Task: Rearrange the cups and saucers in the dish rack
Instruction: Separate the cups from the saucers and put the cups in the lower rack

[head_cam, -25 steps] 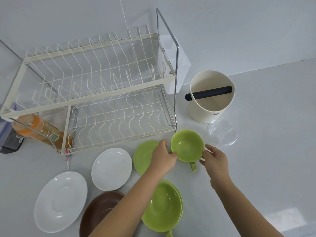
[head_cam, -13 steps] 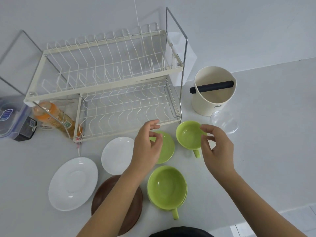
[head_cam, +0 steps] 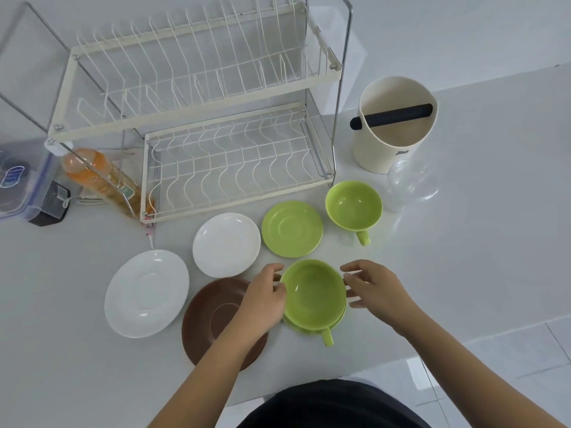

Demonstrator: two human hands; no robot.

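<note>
My left hand point(head_cam: 265, 291) and right hand point(head_cam: 374, 288) flank the near green cup point(head_cam: 313, 295), fingertips at its rim, on its green saucer point(head_cam: 340, 319); whether they grip, I cannot tell. Beyond, bare bench point(head_cam: 463, 242) fronts the dish rack point(head_cam: 216, 143).

Brown saucer point(head_cam: 210, 316) partly under left forearm, green saucer point(head_cam: 340, 319) mostly beneath cup point(head_cam: 313, 293), rack point(head_cam: 197, 88) top cropped

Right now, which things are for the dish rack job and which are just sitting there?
For the job: dish rack, two green cups, green saucer, two white saucers, brown saucer.
Just lying about: cream canister, orange bottle, clear bowl, plastic box.
</note>
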